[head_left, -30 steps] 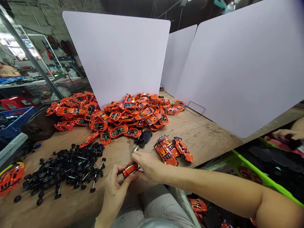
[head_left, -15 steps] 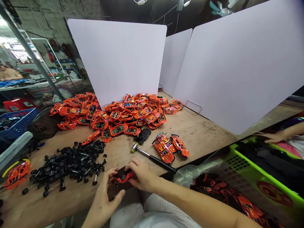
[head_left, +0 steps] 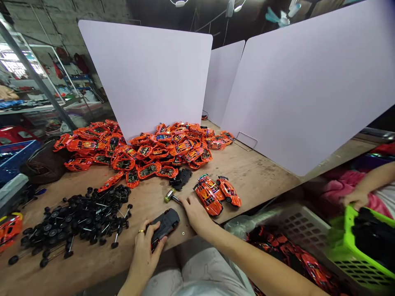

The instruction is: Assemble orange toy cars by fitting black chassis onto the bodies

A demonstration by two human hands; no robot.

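My left hand (head_left: 145, 250) is closed on a toy car (head_left: 166, 224) turned belly up, its black chassis showing, and presses it against the wooden table (head_left: 262, 176) near the front edge. My right hand (head_left: 193, 209) lies just right of it, fingers curled over the handle of a small hammer (head_left: 168, 195). Only the hammer's metal head shows, left of the fingers.
A heap of orange car bodies (head_left: 148, 150) lies against white divider boards (head_left: 148, 74). Black wheels on axles (head_left: 80, 213) spread at left, a loose black chassis (head_left: 182, 177) and finished orange cars (head_left: 216, 193) at centre. Another person's hand (head_left: 354, 199) reaches a green basket (head_left: 348, 255) at right.
My right hand left the car and moved right onto the hammer handle. The car now lies chassis up under my left hand. The green basket shifted right.
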